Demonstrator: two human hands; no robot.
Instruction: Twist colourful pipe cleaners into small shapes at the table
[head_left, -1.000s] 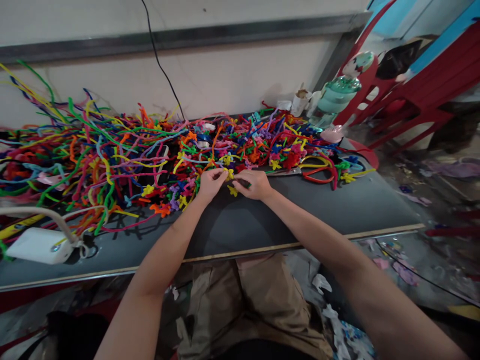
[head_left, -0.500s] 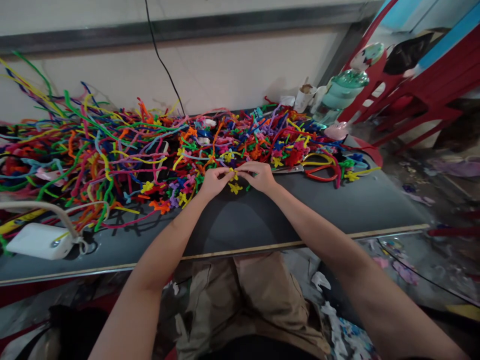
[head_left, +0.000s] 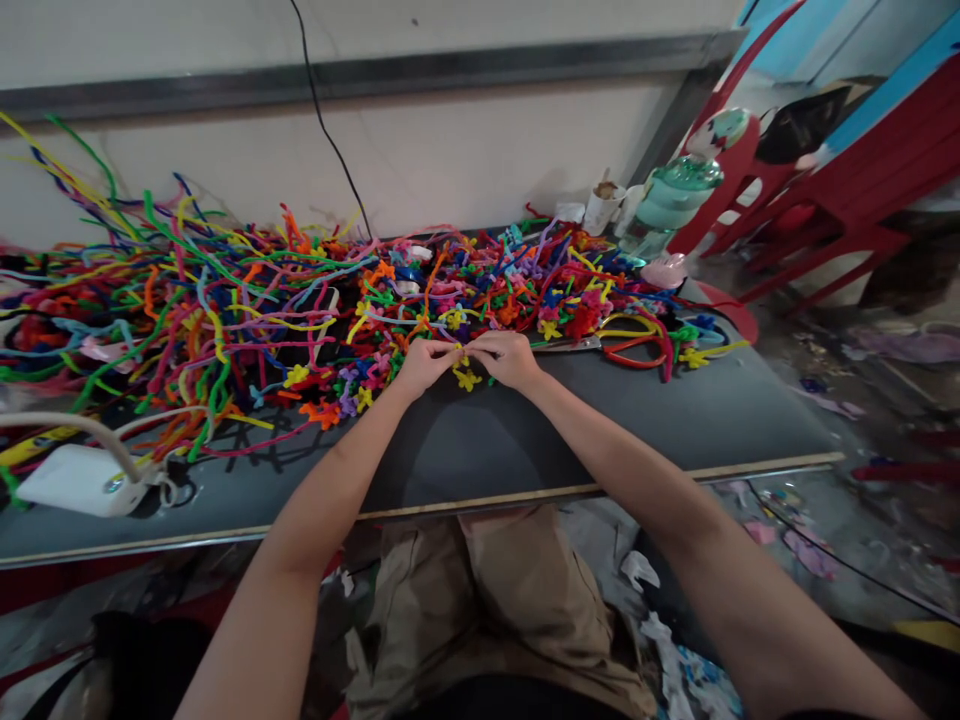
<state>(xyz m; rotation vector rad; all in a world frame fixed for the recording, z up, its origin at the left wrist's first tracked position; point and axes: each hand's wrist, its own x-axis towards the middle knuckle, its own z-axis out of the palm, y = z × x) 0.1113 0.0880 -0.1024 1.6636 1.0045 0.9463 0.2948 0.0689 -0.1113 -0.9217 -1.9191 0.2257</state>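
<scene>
My left hand (head_left: 426, 367) and my right hand (head_left: 507, 358) meet over the table, thumbs and fingertips pinched on a small yellow pipe-cleaner piece (head_left: 460, 354). Its shape is partly covered by my fingertips. Just below it, toward me, shows a yellow pipe-cleaner flower (head_left: 467, 381); whether the two are joined I cannot tell. Close behind my hands spreads a tangled heap of coloured pipe cleaners (head_left: 247, 300), with several small twisted flowers at its front edge. To the right of my right hand lie scissors (head_left: 637, 345) with red and yellow handles.
A white box with a cable (head_left: 82, 482) sits at the table's left front. At the back right stand a white cup (head_left: 602, 210) and a greenish bottle (head_left: 667, 205). Red chairs (head_left: 847, 190) are to the right. The grey table's front edge (head_left: 480, 508) runs above my lap.
Both hands stay pinched together on the yellow piece, with only slight finger movement. The whole view has shifted a little as my head moved.
</scene>
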